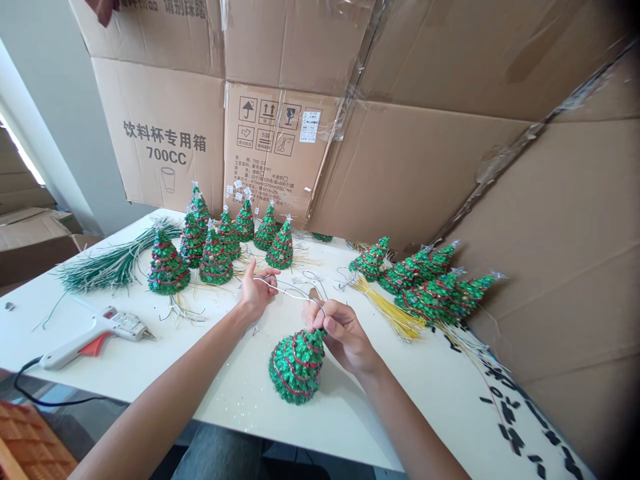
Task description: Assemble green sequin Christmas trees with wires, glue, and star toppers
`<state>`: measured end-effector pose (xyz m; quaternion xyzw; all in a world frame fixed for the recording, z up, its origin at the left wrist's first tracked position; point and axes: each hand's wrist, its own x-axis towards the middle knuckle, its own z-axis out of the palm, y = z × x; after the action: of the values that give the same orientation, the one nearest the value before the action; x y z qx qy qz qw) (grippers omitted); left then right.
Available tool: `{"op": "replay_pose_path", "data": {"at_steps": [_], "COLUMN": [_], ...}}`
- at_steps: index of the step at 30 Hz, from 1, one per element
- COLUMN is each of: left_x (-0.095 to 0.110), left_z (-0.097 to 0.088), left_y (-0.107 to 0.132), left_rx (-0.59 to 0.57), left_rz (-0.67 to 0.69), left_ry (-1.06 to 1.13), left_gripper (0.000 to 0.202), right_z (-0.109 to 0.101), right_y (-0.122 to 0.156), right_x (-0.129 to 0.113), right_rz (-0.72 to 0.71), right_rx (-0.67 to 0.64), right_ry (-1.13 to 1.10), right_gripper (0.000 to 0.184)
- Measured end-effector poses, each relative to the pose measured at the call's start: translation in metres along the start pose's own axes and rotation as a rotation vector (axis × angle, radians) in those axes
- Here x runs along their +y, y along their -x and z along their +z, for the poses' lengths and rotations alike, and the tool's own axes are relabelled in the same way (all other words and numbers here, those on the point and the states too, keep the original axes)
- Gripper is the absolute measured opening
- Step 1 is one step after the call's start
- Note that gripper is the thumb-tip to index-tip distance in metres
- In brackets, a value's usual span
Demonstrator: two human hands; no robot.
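A small green Christmas tree [297,367] with red garland stands, slightly tilted, on the table in front of me. My right hand [345,337] pinches it at the top, where a thin wire [287,288] arcs up and away to the left. Palm up and fingers apart, my left hand [257,293] is beyond the tree. The wire's far end passes by its fingers; I cannot tell whether it touches them. Behind the left hand, several finished-looking trees [216,260] with clear star tops stand upright in a group.
A glue gun [100,337] lies at the left, beside a bundle of green wires [115,260]. Yellow wire ties [393,310] and several trees lying on their sides [435,280] are at the right. Black scraps [515,437] dot the right edge. Cardboard [425,167] walls the table's back.
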<state>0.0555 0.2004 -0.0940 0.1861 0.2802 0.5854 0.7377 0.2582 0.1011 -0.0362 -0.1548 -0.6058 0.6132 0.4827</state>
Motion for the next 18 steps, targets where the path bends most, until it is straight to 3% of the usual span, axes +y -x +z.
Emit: {"op": "replay_pose_path", "data": {"at_steps": [18], "left_x": [-0.001], "left_z": [-0.0022], "left_y": [-0.0014], "left_rx": [0.0], "left_rz": [0.009], "left_ry": [-0.022], "left_gripper": [0.072], "right_z": [0.0003], "right_y": [0.001], "right_x": [0.0008], "right_rz": [0.029], "right_rx": [0.005], "right_ry": [-0.018], "right_gripper": [0.023]}}
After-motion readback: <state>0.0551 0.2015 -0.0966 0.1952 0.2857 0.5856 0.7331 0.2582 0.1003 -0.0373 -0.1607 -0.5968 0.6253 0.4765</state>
